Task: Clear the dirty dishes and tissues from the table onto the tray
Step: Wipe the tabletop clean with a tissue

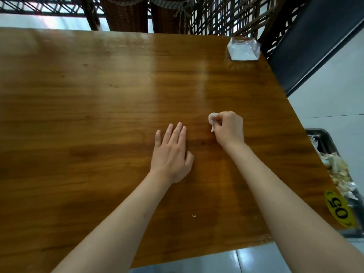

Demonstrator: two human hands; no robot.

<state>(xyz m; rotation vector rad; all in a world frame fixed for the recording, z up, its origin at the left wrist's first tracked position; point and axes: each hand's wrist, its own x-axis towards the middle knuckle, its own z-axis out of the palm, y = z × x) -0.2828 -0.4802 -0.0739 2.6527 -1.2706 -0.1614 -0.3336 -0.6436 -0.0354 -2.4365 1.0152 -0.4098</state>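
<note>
While the right hand (228,127) pinches a small wad of white tissue (212,119) between thumb and curled fingers, just above the wooden table (98,99), the left hand (171,152) lies flat on the wood beside it with its fingers straight and holding nothing, probably as a brace while the person leans over. The pinch suits so small and light a scrap, which would slip from a looser grasp. Off the table's right edge, below its level, sits a dark tray (323,136) already heaped with crumpled tissues and wrappers (338,172); it seems set there so that waste can go straight over the edge, and the wad looks bound for it next. Nearer the person than the left hand, a tiny white crumb (194,215) rests on the table and likely needs picking up too. At the table's far right corner stands a clear holder of clean napkins (243,49), apparently meant to stay. No dishes show on the table, so the clearing looks close to done.
</note>
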